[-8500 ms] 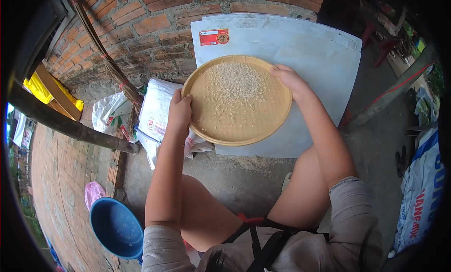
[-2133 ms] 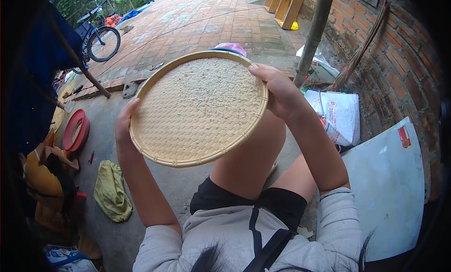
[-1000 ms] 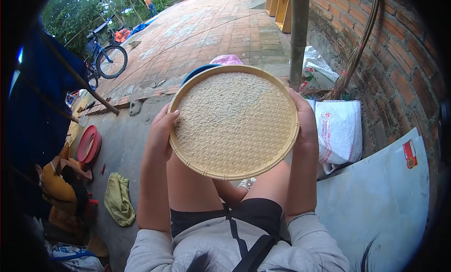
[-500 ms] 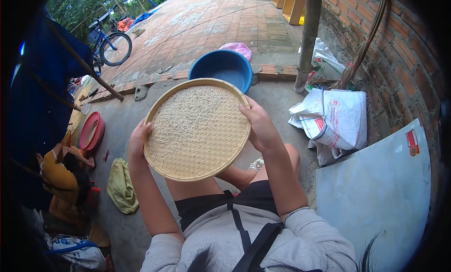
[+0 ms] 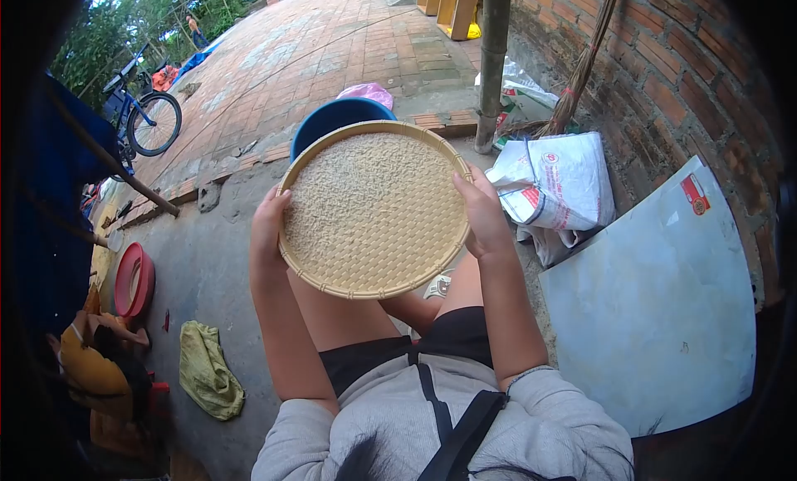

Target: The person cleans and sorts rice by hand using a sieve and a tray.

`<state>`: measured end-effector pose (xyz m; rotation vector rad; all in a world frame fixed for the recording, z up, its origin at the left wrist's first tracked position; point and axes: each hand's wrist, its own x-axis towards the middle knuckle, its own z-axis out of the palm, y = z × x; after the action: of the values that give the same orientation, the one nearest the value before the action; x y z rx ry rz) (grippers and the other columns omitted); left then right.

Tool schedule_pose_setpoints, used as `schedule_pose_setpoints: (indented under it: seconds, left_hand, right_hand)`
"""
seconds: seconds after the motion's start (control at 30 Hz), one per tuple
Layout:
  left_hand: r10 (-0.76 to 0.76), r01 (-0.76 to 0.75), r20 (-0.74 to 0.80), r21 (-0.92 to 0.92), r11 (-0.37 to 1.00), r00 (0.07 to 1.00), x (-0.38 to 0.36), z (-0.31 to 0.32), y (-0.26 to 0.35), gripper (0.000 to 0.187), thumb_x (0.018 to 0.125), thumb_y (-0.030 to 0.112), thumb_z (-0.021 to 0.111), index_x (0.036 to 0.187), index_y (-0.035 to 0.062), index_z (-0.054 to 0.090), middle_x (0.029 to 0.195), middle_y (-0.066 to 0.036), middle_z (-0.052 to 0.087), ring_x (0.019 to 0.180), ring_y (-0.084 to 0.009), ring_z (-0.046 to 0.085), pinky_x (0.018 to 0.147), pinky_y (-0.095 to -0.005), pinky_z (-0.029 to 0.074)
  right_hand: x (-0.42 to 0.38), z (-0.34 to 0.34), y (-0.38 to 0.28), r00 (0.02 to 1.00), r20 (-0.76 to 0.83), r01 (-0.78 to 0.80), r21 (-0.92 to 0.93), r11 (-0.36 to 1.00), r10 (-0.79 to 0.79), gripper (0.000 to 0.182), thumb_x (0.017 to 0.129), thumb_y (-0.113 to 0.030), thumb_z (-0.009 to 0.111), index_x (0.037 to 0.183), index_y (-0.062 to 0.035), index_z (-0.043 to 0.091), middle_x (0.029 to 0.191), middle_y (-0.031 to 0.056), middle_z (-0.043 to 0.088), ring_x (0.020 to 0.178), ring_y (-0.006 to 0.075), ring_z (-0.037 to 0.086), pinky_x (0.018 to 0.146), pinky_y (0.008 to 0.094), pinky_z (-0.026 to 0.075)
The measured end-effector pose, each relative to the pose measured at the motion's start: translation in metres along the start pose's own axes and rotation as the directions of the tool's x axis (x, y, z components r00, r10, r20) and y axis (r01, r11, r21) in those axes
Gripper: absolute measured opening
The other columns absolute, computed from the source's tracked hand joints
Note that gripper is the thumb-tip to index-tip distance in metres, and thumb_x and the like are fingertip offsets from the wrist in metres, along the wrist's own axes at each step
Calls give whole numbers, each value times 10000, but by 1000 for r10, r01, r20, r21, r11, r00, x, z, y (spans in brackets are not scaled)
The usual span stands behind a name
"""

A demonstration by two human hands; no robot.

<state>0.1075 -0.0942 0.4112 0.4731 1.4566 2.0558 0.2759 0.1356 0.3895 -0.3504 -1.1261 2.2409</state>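
A round, shallow woven bamboo tray (image 5: pixel 398 253) is held up in front of me above my lap. Pale grains that look like rice (image 5: pixel 353 182) lie over its left and far part, while the weave shows bare at the near right. My left hand (image 5: pixel 267 232) grips the rim on the left, thumb over the edge. On the opposite side my right hand (image 5: pixel 483 215) clasps the rim the same way; the fingers of both hands are mostly hidden beneath. Beyond the tray stands a blue basin (image 5: pixel 320 122), partly covered by it.
White sacks (image 5: pixel 573 182) and a pale flat sheet (image 5: pixel 656 307) lie at the right by the brick wall (image 5: pixel 697 91). A post (image 5: pixel 494 66) rises ahead. At left are a red basin (image 5: pixel 143 290), a greenish sack (image 5: pixel 207 373) and a seated person in yellow (image 5: pixel 91 369).
The tray has shifted right in view with both hands on its rim and now hides more of the blue basin. The surroundings have slid left as my head turned.
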Motion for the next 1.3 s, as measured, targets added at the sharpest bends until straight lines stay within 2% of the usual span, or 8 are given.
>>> schedule_pose_setpoints:
  seconds: [0.23,0.43,0.73,0.9,0.97,1.03,1.17,1.3]
  left_hand:
    - [9,-6,-60,59,998,998,8,91,-46,413,884,143,476,1270,6,427,1091,-85,562,977,-137,543,832,-245,426]
    - [-5,4,-17,-68,998,1000,7,3,-18,337,876,93,402,1173,-64,432,1019,-194,576,874,-243,628,757,-348,539]
    - [3,-3,-14,33,999,1000,13,100,-74,386,886,110,458,1257,2,434,1109,-90,552,1029,-136,511,883,-264,395]
    - [-40,42,-83,20,999,996,17,11,-33,344,876,100,409,1181,-55,441,1014,-202,578,843,-235,636,711,-311,548]
    - [-26,26,-30,4,1000,999,22,0,-42,358,880,99,405,1209,-39,430,1044,-178,575,893,-228,619,754,-305,526]
    - [-58,71,-216,53,996,975,9,57,-45,399,884,123,442,1249,-36,415,1074,-148,572,937,-204,595,800,-309,488]
    - [-31,30,9,57,998,999,14,99,-96,430,894,126,462,1302,11,394,1195,-108,510,1098,-153,476,912,-257,373]
    - [-36,40,-104,43,998,994,8,49,-56,419,892,122,445,1284,-16,391,1119,-139,550,994,-185,564,832,-286,468]
  right_hand:
    - [18,-85,-60,992,85,-93,-29,995,95,336,934,-126,382,1219,45,434,1070,140,582,907,185,606,794,295,497]
    - [3,-22,-3,997,12,-82,-27,996,82,354,918,-96,412,1240,50,400,1096,145,557,963,178,576,827,284,470]
    - [13,-109,-59,996,-27,-82,6,997,82,331,925,-106,387,1210,51,450,1042,157,596,868,203,626,764,311,520]
    - [3,-41,5,995,-57,-83,5,997,83,361,911,-96,428,1240,52,425,1111,138,563,972,177,573,839,284,459]
    - [2,-32,11,990,-117,-78,-22,997,75,380,903,-86,446,1257,47,404,1129,127,549,1003,174,549,862,284,436]
    - [12,-70,-7,995,-75,-71,-12,997,70,358,912,-83,417,1248,42,403,1088,152,565,949,185,585,828,296,473]
    - [13,-119,-49,997,-4,-79,-48,996,79,338,910,-76,360,1204,69,442,1075,175,587,930,219,621,802,317,516]
    - [7,-70,-17,998,-58,-37,-51,998,35,367,914,-80,402,1256,52,390,1123,157,555,979,188,575,850,299,463]
